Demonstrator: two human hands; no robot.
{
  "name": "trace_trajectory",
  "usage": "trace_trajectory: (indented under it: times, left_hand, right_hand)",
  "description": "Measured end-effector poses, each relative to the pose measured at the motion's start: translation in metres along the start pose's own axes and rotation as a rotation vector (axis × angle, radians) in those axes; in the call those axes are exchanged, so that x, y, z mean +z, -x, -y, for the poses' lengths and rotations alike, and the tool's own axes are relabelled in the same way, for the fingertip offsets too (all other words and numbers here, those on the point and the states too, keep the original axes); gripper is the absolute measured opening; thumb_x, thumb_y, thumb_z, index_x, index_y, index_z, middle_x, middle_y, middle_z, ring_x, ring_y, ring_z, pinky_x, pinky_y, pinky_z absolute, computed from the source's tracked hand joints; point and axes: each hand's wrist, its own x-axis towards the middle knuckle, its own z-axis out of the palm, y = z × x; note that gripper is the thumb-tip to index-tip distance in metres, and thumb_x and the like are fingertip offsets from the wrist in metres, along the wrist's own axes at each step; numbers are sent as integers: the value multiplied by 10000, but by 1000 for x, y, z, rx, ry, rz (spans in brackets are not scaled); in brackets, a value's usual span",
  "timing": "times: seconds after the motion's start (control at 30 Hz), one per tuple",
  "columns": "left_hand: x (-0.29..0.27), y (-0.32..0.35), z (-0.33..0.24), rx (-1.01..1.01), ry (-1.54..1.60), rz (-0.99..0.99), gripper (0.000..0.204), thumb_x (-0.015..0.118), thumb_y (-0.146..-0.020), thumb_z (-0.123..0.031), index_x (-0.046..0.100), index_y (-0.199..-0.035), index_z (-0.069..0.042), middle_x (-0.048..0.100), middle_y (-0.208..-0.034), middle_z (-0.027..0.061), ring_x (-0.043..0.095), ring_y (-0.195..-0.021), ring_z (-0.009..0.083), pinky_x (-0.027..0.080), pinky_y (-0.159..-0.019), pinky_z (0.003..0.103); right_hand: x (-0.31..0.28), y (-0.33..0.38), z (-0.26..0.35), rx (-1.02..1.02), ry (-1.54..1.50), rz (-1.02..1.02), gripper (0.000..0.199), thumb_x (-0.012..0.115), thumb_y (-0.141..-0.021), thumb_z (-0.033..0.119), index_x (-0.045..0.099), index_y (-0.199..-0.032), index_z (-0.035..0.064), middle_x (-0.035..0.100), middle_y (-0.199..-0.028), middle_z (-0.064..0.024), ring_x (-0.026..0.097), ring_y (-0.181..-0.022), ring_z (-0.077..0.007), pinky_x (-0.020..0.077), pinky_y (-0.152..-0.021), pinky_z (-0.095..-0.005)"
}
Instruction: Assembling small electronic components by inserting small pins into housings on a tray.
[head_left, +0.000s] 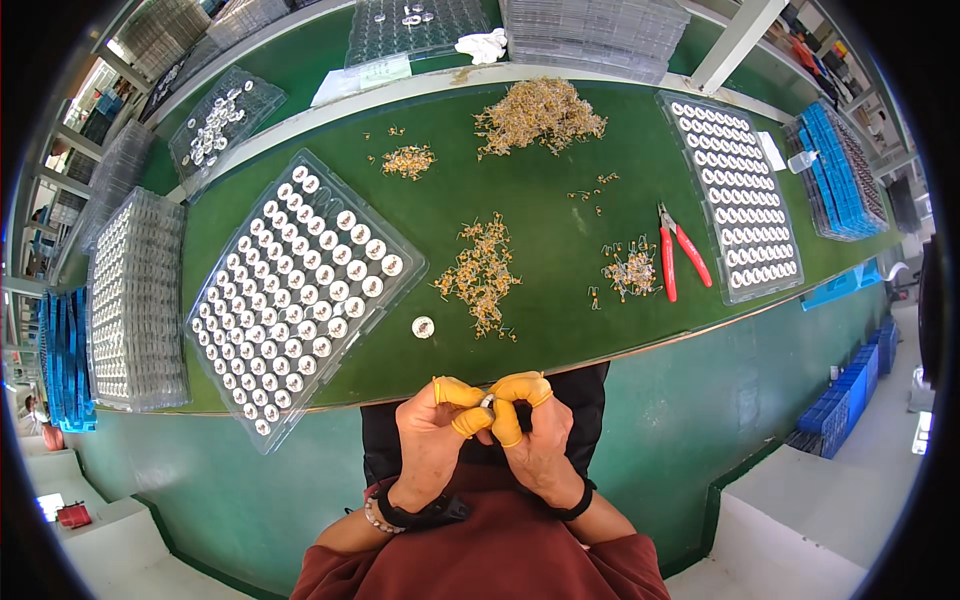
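My left hand (428, 440) and my right hand (540, 438) meet just off the table's front edge, yellow covers on the thumbs and forefingers. Both pinch a small white round part (487, 402), mostly covered by the fingertips. On the green table (570, 270) lies a single white disc (423, 327) with a dark centre. Beyond my hands spreads a pile of small orange-and-silver wire-legged components (482, 275). A clear tray (400, 255) at left holds rows of similar white discs.
Red-handled pliers (669, 262) lie right of a smaller component pile (632, 272). Another disc-filled tray (735, 200) is at far right. A large component heap (540, 115) sits at the back. Stacked trays (137, 300) stand at far left, blue trays (835, 180) at far right.
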Motion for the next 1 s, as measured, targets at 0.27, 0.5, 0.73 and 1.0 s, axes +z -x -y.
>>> trace_trajectory:
  times: [0.27, 0.5, 0.73, 1.0]
  left_hand:
    - [0, 2, 2, 74, -175, -48, 154, 704, -823, 34, 615, -948, 44, 624, -883, 59, 622, -717, 119, 534, -584, 236]
    - [1, 2, -1, 74, -250, -36, 148, 716, -819, 11, 626, -929, 53, 627, -874, 64, 625, -705, 116, 533, -575, 234]
    - [1, 4, 1, 80, -201, -18, 144, 709, -829, -2, 628, -935, 52, 630, -879, 79, 624, -699, 128, 535, -576, 236]
    - [-1, 4, -3, 94, -233, -5, 127, 709, -829, -1, 633, -916, 51, 636, -882, 81, 617, -689, 125, 532, -567, 236]
  right_hand:
    - [-20, -18, -2, -243, 247, 146, 256, 743, -726, 24, 554, -898, 14, 601, -813, -100, 607, -636, -262, 502, -543, -336]
    - [-21, -20, -10, -352, 305, 240, 303, 773, -712, 87, 532, -878, 9, 553, -753, -104, 562, -586, -254, 475, -514, -344]
    - [-3, 6, -17, -33, -28, 70, 309, 775, -740, 76, 530, -917, 13, 536, -681, -54, 513, -515, -196, 421, -488, -307]
    - [9, 14, -7, 92, -160, -87, 196, 716, -808, 64, 563, -922, 21, 529, -647, -26, 463, -492, -130, 380, -471, -269]
